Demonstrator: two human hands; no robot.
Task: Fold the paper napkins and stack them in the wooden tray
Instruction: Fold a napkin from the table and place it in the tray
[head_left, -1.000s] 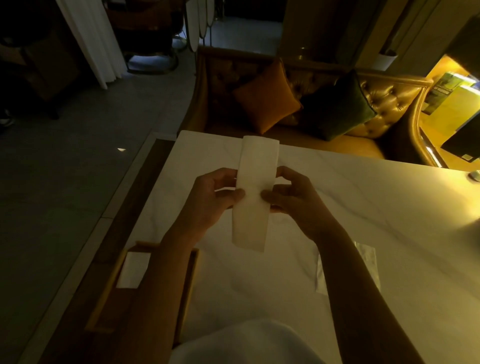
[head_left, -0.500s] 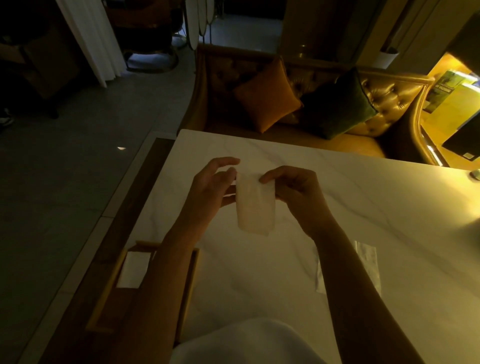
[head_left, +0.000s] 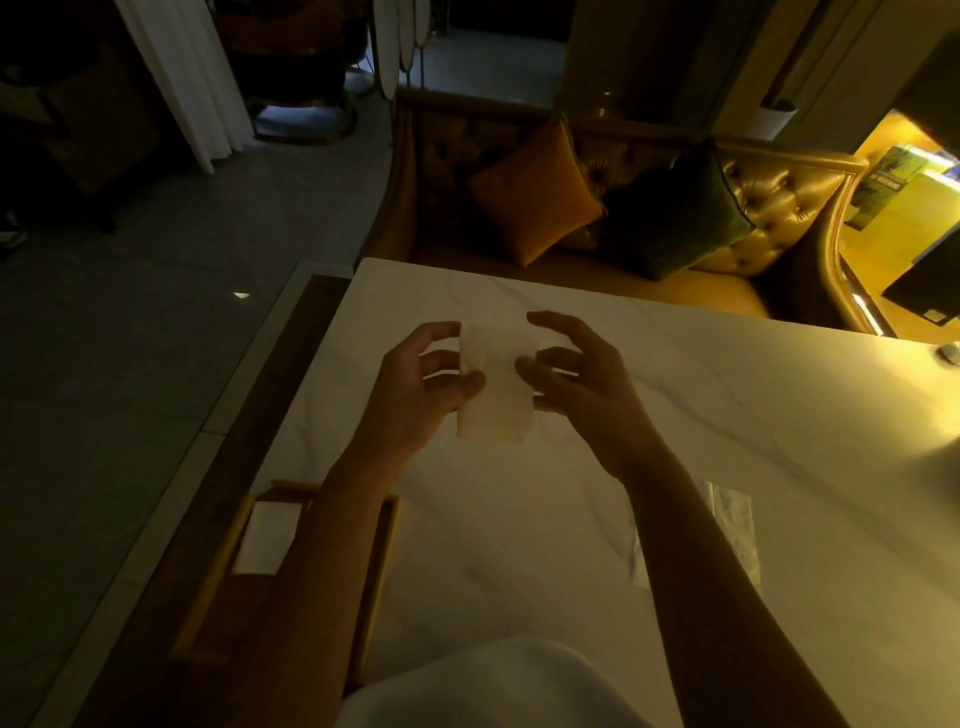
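A folded white paper napkin (head_left: 496, 395) is held upright above the white marble table (head_left: 519, 519), pinched at its two side edges. My left hand (head_left: 415, 389) grips its left edge with thumb and fingers. My right hand (head_left: 576, 379) grips its right edge the same way. The wooden tray (head_left: 218, 566) lies at the table's near left, partly hidden by my left forearm, with one folded napkin (head_left: 267, 538) inside. A clear wrapper with napkins (head_left: 732, 530) lies under my right forearm.
A tufted leather sofa (head_left: 769, 197) with an orange cushion (head_left: 535, 192) and a dark green cushion (head_left: 680, 208) stands just past the table's far edge. A small round object (head_left: 949, 354) sits at the right edge of the table. A dark wooden border runs along the table's left side.
The long napkin strip was folded in half into a short rectangle. Both hands have shifted to pinch its side edges, and it now sits slightly lower.
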